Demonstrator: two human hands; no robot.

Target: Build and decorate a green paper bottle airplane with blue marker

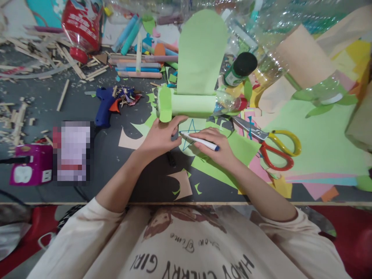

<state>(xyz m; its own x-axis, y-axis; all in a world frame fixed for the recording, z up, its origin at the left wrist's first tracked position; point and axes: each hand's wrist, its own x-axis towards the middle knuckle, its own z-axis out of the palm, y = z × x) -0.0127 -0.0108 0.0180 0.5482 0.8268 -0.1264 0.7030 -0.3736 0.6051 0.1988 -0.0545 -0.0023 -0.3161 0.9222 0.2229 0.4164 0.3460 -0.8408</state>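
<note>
Gripping a white marker (208,143) between thumb and fingers, the right hand (216,145) sets its tip at the left point of a blue five-pointed star on pale green paper (188,126). The fingers cover part of the star's right side. The left hand (164,135) lies at the paper's left edge, thumb and forefinger parted; remaining fingers curl largely out of view, so cannot tell whether they pinch the sheet. Just beyond both hands, a paper-wrapped bottle (193,104) lies on its side, red cap to the right; whether the starred paper runs beneath it is hidden. A rounded green panel (202,50) extends from its far side.

Right: scissors (264,137), handles yellow and red, blades spread over scraps. Left: blue glue gun (106,106) with orange trigger; a pixelated rectangular object (74,151), identity unreadable. A red-labelled bottle (81,29) is cut off at the top edge. A small black item (171,159) near the left wrist: unclear.
</note>
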